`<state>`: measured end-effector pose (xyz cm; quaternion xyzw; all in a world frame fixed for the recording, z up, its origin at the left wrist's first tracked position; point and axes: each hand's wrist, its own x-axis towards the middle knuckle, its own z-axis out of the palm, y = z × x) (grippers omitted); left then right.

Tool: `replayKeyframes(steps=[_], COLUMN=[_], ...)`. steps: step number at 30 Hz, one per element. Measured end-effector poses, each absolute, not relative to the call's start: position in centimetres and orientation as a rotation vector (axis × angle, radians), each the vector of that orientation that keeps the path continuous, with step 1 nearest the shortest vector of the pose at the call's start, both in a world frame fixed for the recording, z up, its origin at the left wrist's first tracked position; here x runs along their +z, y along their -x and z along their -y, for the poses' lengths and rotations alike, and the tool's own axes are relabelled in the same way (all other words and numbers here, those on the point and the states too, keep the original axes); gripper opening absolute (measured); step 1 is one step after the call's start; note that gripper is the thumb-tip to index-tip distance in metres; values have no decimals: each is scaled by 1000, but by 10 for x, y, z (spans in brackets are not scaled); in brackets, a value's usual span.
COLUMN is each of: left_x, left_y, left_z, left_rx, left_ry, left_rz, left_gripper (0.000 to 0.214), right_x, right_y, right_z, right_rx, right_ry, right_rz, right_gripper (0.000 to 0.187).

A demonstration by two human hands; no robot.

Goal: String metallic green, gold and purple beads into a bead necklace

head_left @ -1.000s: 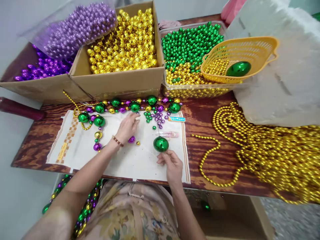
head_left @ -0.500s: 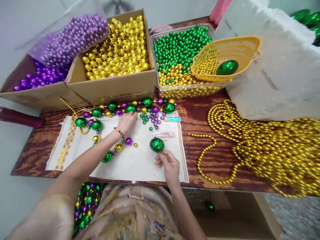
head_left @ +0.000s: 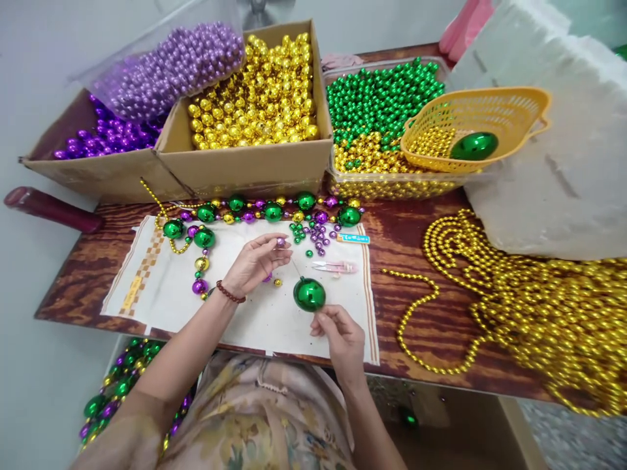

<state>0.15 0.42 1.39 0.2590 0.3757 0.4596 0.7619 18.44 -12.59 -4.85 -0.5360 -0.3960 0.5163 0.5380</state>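
Observation:
My right hand (head_left: 339,336) is closed in a pinch at the lower edge of a large shiny green bead (head_left: 309,295). From the top of that bead a thin needle (head_left: 296,267) points up and left. Just above the needle's tip, my left hand (head_left: 257,262) pinches a small purple bead (head_left: 281,242) between thumb and finger. Small loose purple beads (head_left: 320,240) and green beads (head_left: 297,230) lie on the white cloth (head_left: 264,320). A strung bead garland (head_left: 273,211) runs along the back and down the left side, partly hidden by my left forearm.
Pink-handled snips (head_left: 337,267) and a blue-labelled strip (head_left: 353,239) lie right of the beads. Behind stand a cardboard box of gold beads (head_left: 245,171), a clear tub (head_left: 386,186) and a yellow basket (head_left: 536,108). Gold bead strands (head_left: 553,320) heap at right.
My left hand has come from the garland and loose beads at the back toward me, and a small purple bead now shows in its fingers. My right hand still holds the green bead.

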Motion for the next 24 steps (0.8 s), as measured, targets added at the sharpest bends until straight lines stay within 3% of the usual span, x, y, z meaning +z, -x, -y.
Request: replayKeyframes(steps=[24], left_x=[10], left_y=[-4], left_z=[5], left_rx=[1013], left_ry=[-546], left_rz=[-791], left_gripper=[25], right_x=[-42], right_y=[-180], right_z=[128], right_rx=[1238], right_ry=[1344], right_rz=[917], right_gripper=[23])
